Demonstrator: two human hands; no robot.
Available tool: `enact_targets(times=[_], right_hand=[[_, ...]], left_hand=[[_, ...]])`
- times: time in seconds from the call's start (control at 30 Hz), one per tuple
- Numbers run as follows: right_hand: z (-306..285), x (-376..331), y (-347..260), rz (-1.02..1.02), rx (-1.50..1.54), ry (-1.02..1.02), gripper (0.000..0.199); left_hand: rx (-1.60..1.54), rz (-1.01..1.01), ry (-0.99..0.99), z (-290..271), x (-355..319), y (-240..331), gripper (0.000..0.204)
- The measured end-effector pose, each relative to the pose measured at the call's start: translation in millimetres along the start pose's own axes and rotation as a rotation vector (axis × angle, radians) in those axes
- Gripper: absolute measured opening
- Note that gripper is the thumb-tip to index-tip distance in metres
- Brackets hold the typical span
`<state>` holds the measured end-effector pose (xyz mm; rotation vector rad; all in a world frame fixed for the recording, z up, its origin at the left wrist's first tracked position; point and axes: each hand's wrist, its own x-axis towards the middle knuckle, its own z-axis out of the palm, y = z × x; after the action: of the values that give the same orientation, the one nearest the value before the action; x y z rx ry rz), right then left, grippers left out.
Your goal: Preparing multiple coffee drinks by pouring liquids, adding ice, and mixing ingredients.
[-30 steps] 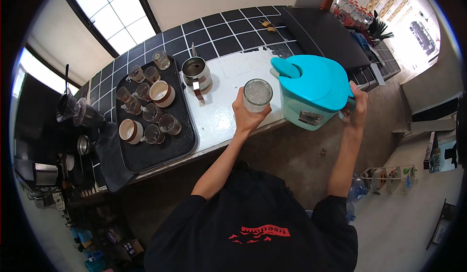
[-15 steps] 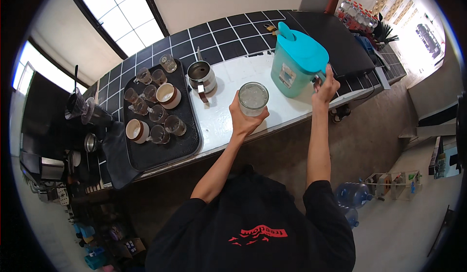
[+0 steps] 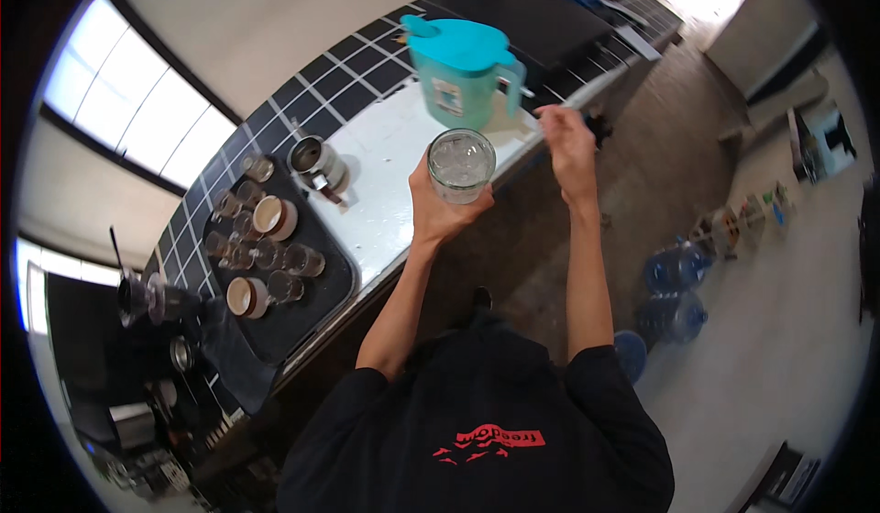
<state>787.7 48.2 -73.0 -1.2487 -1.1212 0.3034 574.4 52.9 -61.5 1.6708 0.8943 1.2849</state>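
Observation:
My left hand is wrapped round a clear drinking glass with clear liquid in it, held upright in front of the counter. A turquoise plastic pitcher with its lid on stands on the white part of the counter, just beyond the glass. To the right of the pitcher's handle my right hand hangs in the air, apart from it. Its fingers are loosely bent, somewhat blurred, and nothing shows in them.
On the left, a black tray carries several glass cups and two brown-and-white mugs. A metal pot stands beside it. A blender is at far left. Large blue water bottles sit on the floor at right.
My right hand has let go of the pitcher's handle and drawn away from it. My left hand still holds the glass. The view has turned to the right.

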Motion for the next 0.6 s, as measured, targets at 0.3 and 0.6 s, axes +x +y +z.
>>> enact_targets(times=[0.3,0.6], right_hand=[[-83.2,-53.7,-40.2,-0.028,0.189,-0.355,0.074],[-224.6,-29.4,6.3,0.102,0.075,-0.013,0.076]], left_hand=[[-0.265,-0.015,-0.373,120.4,1.1,9.6,0.054],[-0.43,0.018,-0.569,302.4,0.8,16.7,0.057]])
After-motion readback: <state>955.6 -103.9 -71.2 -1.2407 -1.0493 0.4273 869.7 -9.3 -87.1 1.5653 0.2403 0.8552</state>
